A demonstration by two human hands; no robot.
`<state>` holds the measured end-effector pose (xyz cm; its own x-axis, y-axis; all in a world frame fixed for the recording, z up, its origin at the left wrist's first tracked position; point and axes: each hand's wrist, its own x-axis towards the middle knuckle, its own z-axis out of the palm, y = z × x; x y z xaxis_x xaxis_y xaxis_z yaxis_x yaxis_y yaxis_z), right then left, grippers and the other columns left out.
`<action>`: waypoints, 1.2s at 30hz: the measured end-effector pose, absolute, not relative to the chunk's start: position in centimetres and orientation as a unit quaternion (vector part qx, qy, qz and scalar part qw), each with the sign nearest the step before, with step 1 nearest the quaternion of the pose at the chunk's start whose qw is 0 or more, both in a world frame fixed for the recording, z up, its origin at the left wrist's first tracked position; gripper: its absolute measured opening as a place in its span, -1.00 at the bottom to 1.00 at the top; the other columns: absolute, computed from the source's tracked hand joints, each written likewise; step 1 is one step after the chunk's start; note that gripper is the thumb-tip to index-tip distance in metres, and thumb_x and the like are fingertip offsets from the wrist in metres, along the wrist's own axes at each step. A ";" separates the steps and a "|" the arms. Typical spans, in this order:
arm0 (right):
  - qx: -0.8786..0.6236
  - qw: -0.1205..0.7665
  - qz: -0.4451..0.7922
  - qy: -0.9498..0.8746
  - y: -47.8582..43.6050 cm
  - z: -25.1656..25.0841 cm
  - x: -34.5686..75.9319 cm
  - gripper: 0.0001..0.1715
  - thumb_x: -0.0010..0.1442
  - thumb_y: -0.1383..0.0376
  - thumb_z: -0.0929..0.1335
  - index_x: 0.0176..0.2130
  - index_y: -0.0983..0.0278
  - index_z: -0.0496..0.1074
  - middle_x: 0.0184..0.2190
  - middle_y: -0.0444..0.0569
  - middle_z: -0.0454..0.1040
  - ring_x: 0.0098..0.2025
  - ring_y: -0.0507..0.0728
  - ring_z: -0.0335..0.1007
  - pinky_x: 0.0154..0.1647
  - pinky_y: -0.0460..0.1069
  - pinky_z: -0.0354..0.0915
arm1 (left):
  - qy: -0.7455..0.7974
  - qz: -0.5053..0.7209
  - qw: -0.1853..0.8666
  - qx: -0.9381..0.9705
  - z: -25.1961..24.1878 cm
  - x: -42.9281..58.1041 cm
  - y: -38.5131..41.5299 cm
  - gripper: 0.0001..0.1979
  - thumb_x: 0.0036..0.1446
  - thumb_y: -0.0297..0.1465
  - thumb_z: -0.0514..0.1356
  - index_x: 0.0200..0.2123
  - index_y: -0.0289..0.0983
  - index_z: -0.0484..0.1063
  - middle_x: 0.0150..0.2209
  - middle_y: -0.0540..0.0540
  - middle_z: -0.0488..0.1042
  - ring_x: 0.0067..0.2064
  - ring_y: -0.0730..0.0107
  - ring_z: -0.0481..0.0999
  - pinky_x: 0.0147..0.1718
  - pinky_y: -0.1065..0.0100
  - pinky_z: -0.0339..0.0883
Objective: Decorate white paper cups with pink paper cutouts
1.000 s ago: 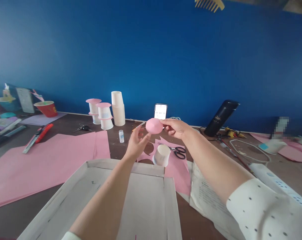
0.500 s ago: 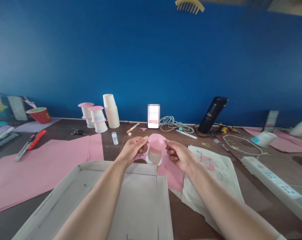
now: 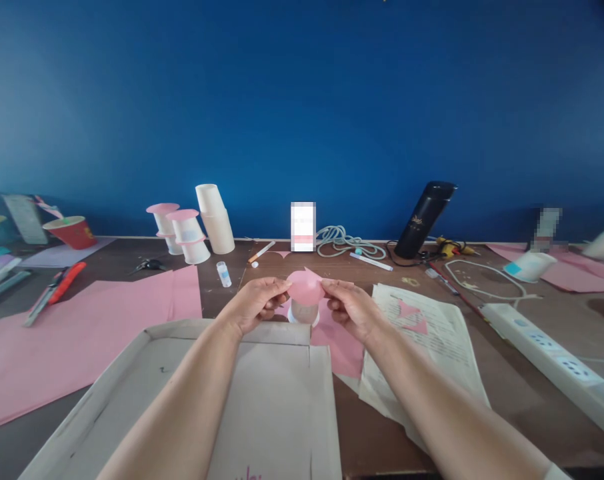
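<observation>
Between my two hands is a round pink paper disc (image 3: 305,289), pinched at its left edge by my left hand (image 3: 255,303) and at its right edge by my right hand (image 3: 349,305). Right beneath the disc stands an upside-down white paper cup (image 3: 303,315); I cannot tell whether the two touch. A pink sheet (image 3: 339,340) lies under and to the right of the cup. At the back left are two stacks of paper cups (image 3: 189,233) with pink discs on top and between, beside a tall column of nested white cups (image 3: 217,223).
A shallow cardboard box lid (image 3: 277,400) lies under my forearms. Pink sheets (image 3: 107,327) with a box cutter (image 3: 52,293) are at left. A phone (image 3: 303,227), cable (image 3: 349,243) and black flask (image 3: 425,220) line the wall. Right are printed papers (image 3: 432,360) and a power strip (image 3: 547,353).
The view has shifted a little. My hands still grip the pink disc over the cup, and a pointed corner of pink paper now shows at its upper right.
</observation>
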<state>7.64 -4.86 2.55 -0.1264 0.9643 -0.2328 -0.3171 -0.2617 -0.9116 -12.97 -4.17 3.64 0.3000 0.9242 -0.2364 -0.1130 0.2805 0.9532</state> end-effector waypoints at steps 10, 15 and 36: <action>-0.475 0.470 0.653 -0.356 -4.9 2.3 7.6 -0.73 -0.08 0.21 0.47 -0.45 0.33 0.37 -0.51 -0.18 0.27 -0.62 -0.14 0.02 -0.71 -0.21 -0.25 | 0.470 0.323 0.657 0.492 3.9 -13.3 -4.1 -0.66 -0.04 -0.19 0.30 -0.50 -0.34 0.30 -0.50 0.00 0.32 -0.61 0.72 0.01 -0.67 0.51 -0.29; -0.469 0.468 0.660 -0.354 -4.7 2.0 7.6 -0.72 -0.08 0.21 0.47 -0.47 0.33 0.36 -0.52 -0.18 0.26 -0.62 -0.14 0.03 -0.72 -0.21 -0.25 | 0.480 0.310 0.652 0.498 3.9 -13.1 -4.3 -0.60 -0.07 -0.12 0.29 -0.50 -0.33 0.28 -0.50 0.00 0.31 -0.61 0.70 0.00 -0.65 0.48 -0.32; -0.477 0.456 0.655 -0.368 -4.9 2.0 7.6 -0.69 -0.10 0.20 0.47 -0.52 0.30 0.30 -0.55 -0.19 0.25 -0.64 -0.12 0.04 -0.72 -0.18 -0.27 | 0.484 0.297 0.633 0.526 3.2 -12.8 -4.2 -0.56 -0.10 -0.05 0.28 -0.56 -0.29 0.25 -0.59 0.07 0.18 -0.61 0.64 -0.01 -0.63 0.44 -0.28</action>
<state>7.58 -4.87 2.03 -0.1290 0.9488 -0.2885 -0.2472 -0.3125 -0.9172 -12.78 -4.20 3.18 0.3556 0.8849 -0.3010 0.1338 0.2705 0.9534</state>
